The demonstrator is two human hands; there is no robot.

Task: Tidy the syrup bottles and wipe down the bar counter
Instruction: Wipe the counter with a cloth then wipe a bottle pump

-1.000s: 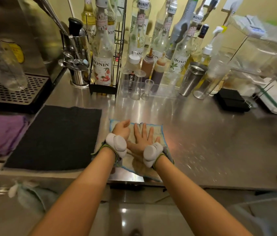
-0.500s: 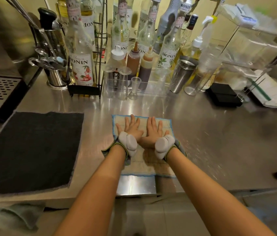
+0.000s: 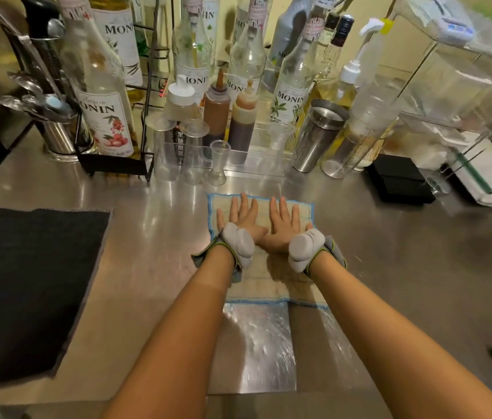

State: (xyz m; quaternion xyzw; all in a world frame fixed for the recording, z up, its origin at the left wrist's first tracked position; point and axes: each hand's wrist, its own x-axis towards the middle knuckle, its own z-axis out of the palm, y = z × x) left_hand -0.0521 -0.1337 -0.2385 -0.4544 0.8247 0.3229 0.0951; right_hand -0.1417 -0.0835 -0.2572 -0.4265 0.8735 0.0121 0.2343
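Note:
A pale cloth with a blue edge (image 3: 268,285) lies flat on the steel bar counter (image 3: 405,267). My left hand (image 3: 243,217) and my right hand (image 3: 284,222) press on its far half side by side, fingers straight and spread. Behind the cloth stands a row of Monin syrup bottles (image 3: 291,95), one with a lychee label (image 3: 105,116) in a black wire rack (image 3: 117,164). Two brown squeeze bottles (image 3: 243,125) stand among them.
A black mat (image 3: 27,285) covers the counter at the left. Small clear measuring cups (image 3: 219,161) and a steel shaker (image 3: 317,134) stand just beyond the cloth. A black box (image 3: 398,182) and a clear shelf (image 3: 465,86) are at the right; a utensil holder (image 3: 57,137) at the left.
Both hands have pushed the cloth away from me toward the bottles, leaving a wet streak on the steel behind it. The left hand's fingers have straightened out flat.

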